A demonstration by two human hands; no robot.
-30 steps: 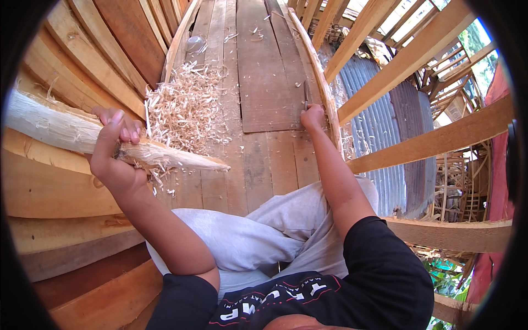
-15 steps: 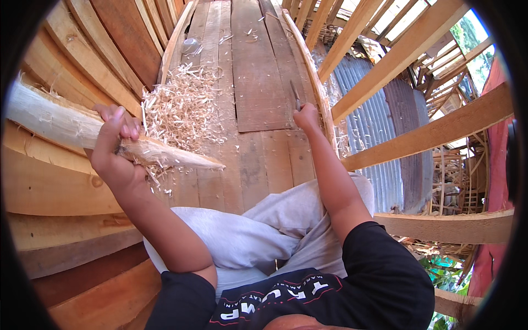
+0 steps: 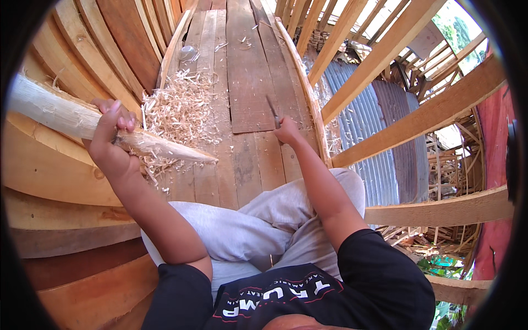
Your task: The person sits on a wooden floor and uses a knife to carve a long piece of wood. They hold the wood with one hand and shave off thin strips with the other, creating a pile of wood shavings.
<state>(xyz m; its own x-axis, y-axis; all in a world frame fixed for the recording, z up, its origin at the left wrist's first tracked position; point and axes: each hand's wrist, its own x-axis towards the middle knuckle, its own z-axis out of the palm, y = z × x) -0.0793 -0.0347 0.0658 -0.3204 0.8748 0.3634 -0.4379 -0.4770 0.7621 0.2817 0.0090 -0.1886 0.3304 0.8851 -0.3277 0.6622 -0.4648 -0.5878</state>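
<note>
A thick pale wooden pole (image 3: 58, 113) comes in from the left rim and tapers to a pointed end above the floor. My left hand (image 3: 114, 129) is wrapped around it a little behind the taper. My right hand (image 3: 286, 131) grips a knife (image 3: 273, 108) by its handle, the thin dark blade pointing up and forward, well apart from the pole. A heap of curled wood shavings (image 3: 184, 104) lies on the floor beyond the pole's tapered end.
I sit cross-legged on a plank floor (image 3: 247, 159). Wooden boards (image 3: 49, 181) wall the left side. A slatted railing (image 3: 379, 60) runs along the right, with corrugated metal sheets (image 3: 363, 115) beyond it. A small clear cup-like item (image 3: 188, 53) lies past the shavings.
My right hand has moved left and slightly nearer with the knife, toward the pole's tip. The left hand keeps its hold, and the whole view has shifted a little.
</note>
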